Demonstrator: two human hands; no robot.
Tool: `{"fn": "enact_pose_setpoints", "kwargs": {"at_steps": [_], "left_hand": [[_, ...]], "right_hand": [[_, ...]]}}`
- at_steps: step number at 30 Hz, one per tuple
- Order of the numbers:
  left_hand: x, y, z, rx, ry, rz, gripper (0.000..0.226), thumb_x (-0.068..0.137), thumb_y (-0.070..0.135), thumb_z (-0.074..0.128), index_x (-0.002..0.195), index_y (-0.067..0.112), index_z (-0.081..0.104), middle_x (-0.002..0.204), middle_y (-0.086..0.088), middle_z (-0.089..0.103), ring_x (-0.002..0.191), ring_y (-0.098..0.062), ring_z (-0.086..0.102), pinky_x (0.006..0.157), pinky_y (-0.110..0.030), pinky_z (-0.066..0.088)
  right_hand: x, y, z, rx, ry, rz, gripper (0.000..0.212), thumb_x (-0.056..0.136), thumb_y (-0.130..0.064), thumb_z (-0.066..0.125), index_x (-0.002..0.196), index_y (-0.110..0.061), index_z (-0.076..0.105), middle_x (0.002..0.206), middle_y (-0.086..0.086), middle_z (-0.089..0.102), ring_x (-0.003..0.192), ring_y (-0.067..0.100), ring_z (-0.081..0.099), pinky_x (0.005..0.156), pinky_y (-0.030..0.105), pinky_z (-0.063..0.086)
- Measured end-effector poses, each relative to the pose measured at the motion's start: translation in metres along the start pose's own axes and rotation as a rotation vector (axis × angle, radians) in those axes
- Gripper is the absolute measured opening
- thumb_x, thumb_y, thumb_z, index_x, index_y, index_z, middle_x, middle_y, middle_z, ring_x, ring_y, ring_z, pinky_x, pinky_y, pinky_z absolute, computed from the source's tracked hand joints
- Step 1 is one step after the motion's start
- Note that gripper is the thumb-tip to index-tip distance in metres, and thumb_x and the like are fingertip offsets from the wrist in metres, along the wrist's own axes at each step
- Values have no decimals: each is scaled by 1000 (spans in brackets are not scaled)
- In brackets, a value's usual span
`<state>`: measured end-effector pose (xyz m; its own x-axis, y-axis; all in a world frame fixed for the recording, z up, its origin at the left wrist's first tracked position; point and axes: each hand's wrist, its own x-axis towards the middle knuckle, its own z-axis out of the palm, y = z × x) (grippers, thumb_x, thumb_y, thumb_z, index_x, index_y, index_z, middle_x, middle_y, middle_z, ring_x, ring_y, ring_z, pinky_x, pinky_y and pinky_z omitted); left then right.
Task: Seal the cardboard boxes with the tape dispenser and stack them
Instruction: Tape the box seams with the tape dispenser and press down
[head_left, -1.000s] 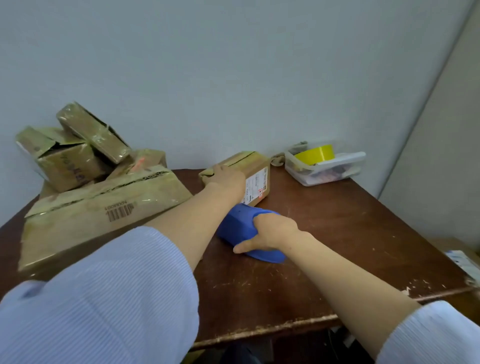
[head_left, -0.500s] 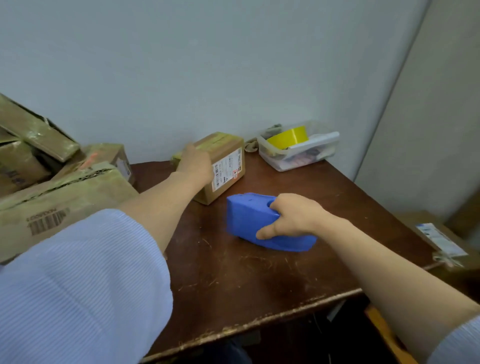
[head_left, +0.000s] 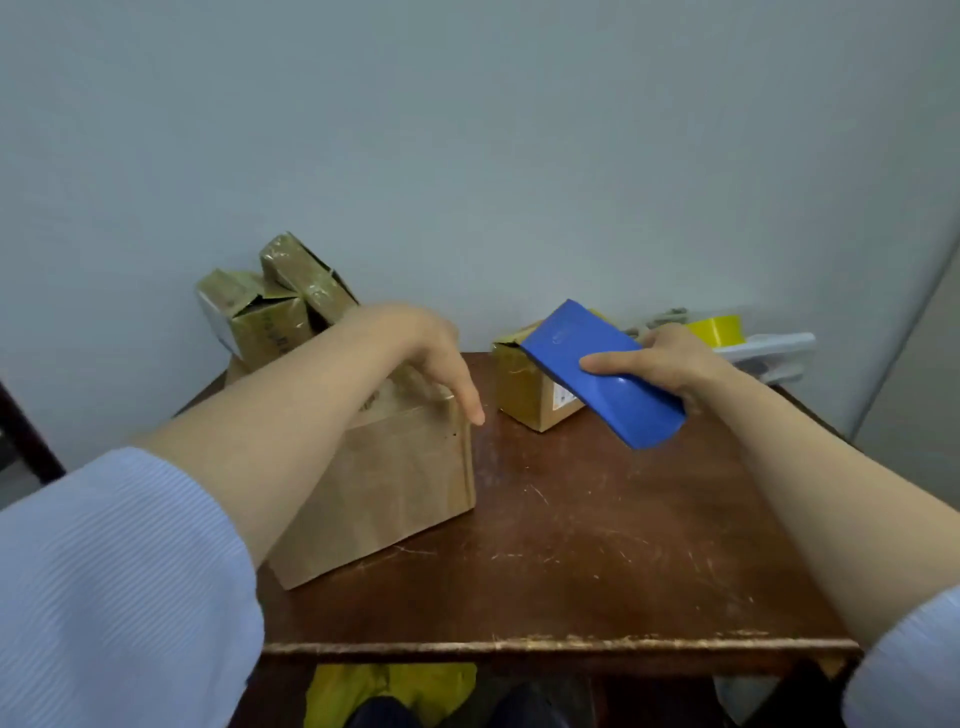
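1. The right hand (head_left: 667, 364) grips the dispenser (head_left: 597, 384), now lifted off the surface (head_left: 597, 545).
2. The left hand (head_left: 431, 358), relaxed and empty, moved from the small box (head_left: 522, 397) to the big box (head_left: 384, 483), at 9 o'clock of the dispenser; sealing seems next.

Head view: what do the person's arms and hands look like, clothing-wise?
The left sleeve and right sleeve are light blue, finely ribbed fabric, ending near the elbows. Left hand and right hand are bare: no gloves, watch or rings visible.

dark wood surface (head_left: 597, 525), scratched, semi-gloss; matt cardboard box (head_left: 384, 493); smooth blue plastic dispenser (head_left: 602, 379); glossy taped boxes (head_left: 275, 306) at 10 o'clock.
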<state>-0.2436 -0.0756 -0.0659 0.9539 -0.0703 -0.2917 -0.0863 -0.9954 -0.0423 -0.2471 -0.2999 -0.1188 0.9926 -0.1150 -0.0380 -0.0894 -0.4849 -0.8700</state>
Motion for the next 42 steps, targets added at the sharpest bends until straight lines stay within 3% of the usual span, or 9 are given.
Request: {"fn": "enact_pose_setpoints", "kwargs": {"at_steps": [3,11,16,22,28,32,35,39,42], "left_hand": [[-19,-33,17,40,-40,-85,103,57,60,81,137,7,44,141,-7,45,120,-29,52,100,-42,45],[-24,-48,46,110,180,59,58,76,29,78,122,6,51,125,-10,55,112,-27,54,92,-36,47],[-12,-38,38,17,245,297,95,77,20,77,151,18,18,158,-3,15,146,-22,10,116,-37,14],[2,-41,25,-198,131,374,95,78,29,76,152,21,16,157,0,20,142,-18,24,110,-24,21],[18,-46,42,-103,147,406,87,85,46,64,152,23,14,148,-2,31,138,-23,26,114,-40,20],[11,-38,37,-492,131,440,60,86,32,63,140,15,43,133,-1,50,116,-17,48,87,-21,38],[4,-36,20,-1275,212,244,38,87,39,44,97,9,66,99,-4,67,97,-21,59,75,-24,44],[-2,-38,-1,-1786,-260,92,78,90,64,33,108,-6,63,95,-16,72,68,-21,63,38,-20,43],[-2,-39,-4,-1842,-376,96,61,88,58,51,100,-1,64,73,-8,66,55,-12,50,31,-15,30]], "right_hand": [[-8,-17,15,28,-10,-23,40,64,-39,84,70,-6,62,70,8,66,61,23,63,60,32,51],[-23,-30,8,210,-89,-41,37,71,-36,78,87,-4,68,79,12,71,67,27,66,69,37,55],[-29,-37,-18,378,-156,-50,47,66,-40,72,97,-5,68,88,10,72,71,21,68,65,30,55],[-28,-49,-35,493,-183,-46,35,67,-37,65,89,-10,67,71,2,71,57,14,66,52,22,52],[-21,-55,-28,533,-173,-34,31,69,-35,63,84,-8,65,59,4,59,49,17,52,47,22,45],[-16,-66,-19,589,-184,-47,27,69,-33,62,78,-8,64,56,5,52,43,15,47,40,18,39],[-14,-75,-15,548,-212,-67,28,69,-34,60,77,-7,61,54,6,49,38,15,45,39,19,36],[-9,-83,-9,523,-266,-81,31,69,-35,61,78,-5,61,57,7,47,39,15,43,38,19,37],[-5,-90,-5,520,-298,-92,29,69,-34,61,76,-6,62,56,6,48,39,16,43,39,19,36]]}}
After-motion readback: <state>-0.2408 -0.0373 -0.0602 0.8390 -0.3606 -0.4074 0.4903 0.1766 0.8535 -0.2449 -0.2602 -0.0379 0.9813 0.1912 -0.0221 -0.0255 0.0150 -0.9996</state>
